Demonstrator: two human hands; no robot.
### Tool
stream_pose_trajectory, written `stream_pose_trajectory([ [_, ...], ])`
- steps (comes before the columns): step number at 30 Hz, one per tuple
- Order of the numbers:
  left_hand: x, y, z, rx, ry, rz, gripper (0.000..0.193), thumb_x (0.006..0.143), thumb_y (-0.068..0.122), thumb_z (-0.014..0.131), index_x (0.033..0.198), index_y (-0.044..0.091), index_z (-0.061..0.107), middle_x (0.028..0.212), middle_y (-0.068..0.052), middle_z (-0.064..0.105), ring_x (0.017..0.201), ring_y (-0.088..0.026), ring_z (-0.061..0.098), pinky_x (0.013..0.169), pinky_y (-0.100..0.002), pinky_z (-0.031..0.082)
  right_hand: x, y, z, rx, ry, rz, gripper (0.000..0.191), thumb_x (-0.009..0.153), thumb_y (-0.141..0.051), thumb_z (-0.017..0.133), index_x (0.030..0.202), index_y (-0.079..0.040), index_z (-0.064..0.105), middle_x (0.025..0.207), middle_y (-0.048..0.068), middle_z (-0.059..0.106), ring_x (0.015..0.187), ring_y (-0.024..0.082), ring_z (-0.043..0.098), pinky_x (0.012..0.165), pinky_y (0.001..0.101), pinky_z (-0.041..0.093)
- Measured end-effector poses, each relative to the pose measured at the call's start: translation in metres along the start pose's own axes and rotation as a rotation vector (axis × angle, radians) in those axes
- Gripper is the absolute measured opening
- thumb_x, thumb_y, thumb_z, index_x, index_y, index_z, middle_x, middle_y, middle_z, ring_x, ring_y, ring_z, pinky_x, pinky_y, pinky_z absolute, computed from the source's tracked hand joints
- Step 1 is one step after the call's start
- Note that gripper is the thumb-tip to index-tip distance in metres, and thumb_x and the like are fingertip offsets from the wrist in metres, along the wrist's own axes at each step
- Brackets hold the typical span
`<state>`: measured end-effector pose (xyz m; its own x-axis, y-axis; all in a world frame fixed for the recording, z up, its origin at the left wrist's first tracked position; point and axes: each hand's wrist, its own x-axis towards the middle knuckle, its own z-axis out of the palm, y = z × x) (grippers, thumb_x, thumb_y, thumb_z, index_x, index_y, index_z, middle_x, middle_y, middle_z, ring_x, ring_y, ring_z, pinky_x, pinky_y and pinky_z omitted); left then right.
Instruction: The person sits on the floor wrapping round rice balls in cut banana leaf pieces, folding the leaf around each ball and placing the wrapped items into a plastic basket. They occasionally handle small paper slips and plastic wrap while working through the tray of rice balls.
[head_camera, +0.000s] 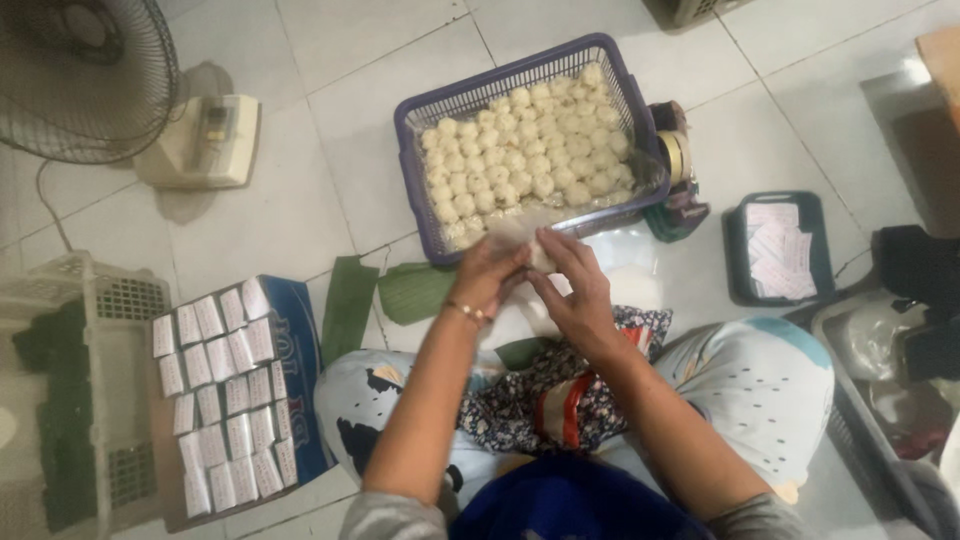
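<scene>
Here, both hands—left hand (487, 275), right hand (570, 290)—pinch a dough ball (541, 256) at the basket (420, 215) rim.

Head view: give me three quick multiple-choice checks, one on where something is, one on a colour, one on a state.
1. Where does the purple basket of pale round dumplings sit?
A. On the floor tiles ahead of the hands
B. On the person's lap
C. On top of the fan

2. What colour are the flat leaves lying by the basket?
A. Red
B. Green
C. Yellow

3. How do the left hand and right hand stand?
A. Both flat on the floor, apart
B. One inside the basket, one on the knee
C. Brought together around one pale piece

Key: 1 A, the basket rests on the tiles just beyond the hands. 2 B, the leaves are plainly green. 3 C, the fingers of both hands meet on a pale piece below the basket's near rim.
</scene>
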<state>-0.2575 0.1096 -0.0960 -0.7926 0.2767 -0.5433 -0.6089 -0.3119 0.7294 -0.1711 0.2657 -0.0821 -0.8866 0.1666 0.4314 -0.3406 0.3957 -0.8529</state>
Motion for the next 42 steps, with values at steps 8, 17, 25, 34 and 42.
stream_pose_trajectory([
  [8,-0.107,-0.005,0.005,-0.339,-0.558,0.437,0.045,0.096,0.025,0.074,0.131,-0.001,0.06,0.124,-0.008,0.067,0.117,-0.018,0.066,0.106,-0.032,0.056,-0.024,-0.041,0.009,0.413,0.046,0.141,0.042,0.096,-0.006,0.074,0.136,0.003,0.062,0.129,0.016,0.059,0.114,0.021,0.064,0.099,0.0328,0.056],
  [17,-0.138,-0.005,0.01,0.149,-0.17,0.682,0.062,0.101,0.02,0.069,0.154,0.0,0.045,0.127,-0.013,0.068,0.114,-0.017,0.068,0.097,-0.029,0.058,-0.033,-0.096,0.0,0.072,0.017,0.014,0.023,0.093,-0.014,0.077,0.111,-0.003,0.068,0.104,0.007,0.074,0.095,0.014,0.073,0.085,0.0281,0.057],
  [25,-0.155,-0.013,0.013,0.016,-0.214,0.789,0.093,0.094,0.008,0.067,0.166,0.019,0.009,0.16,0.0,0.036,0.125,-0.016,0.058,0.104,-0.029,0.054,-0.036,-0.086,-0.005,0.486,-0.225,0.174,0.026,0.104,-0.02,0.066,0.11,0.003,0.076,0.12,0.011,0.07,0.114,0.022,0.066,0.1,0.0363,0.052],
  [34,-0.142,-0.037,0.014,-0.22,0.089,0.713,0.084,0.087,-0.003,0.074,0.157,0.0,0.027,0.137,-0.016,0.059,0.123,-0.023,0.063,0.104,-0.033,0.057,-0.03,-0.12,-0.015,0.142,0.063,0.16,0.032,0.097,-0.002,0.07,0.128,0.0,0.061,0.122,0.011,0.069,0.106,0.019,0.068,0.094,0.033,0.059],
  [42,-0.152,-0.043,0.02,-0.161,-0.32,0.719,0.064,0.094,-0.002,0.057,0.156,-0.001,0.039,0.149,-0.017,0.058,0.131,-0.021,0.063,0.11,-0.029,0.06,-0.041,-0.125,-0.014,0.126,-0.247,0.264,0.051,0.082,-0.004,0.078,0.129,-0.001,0.058,0.119,0.014,0.071,0.108,0.021,0.072,0.095,0.034,0.059],
])
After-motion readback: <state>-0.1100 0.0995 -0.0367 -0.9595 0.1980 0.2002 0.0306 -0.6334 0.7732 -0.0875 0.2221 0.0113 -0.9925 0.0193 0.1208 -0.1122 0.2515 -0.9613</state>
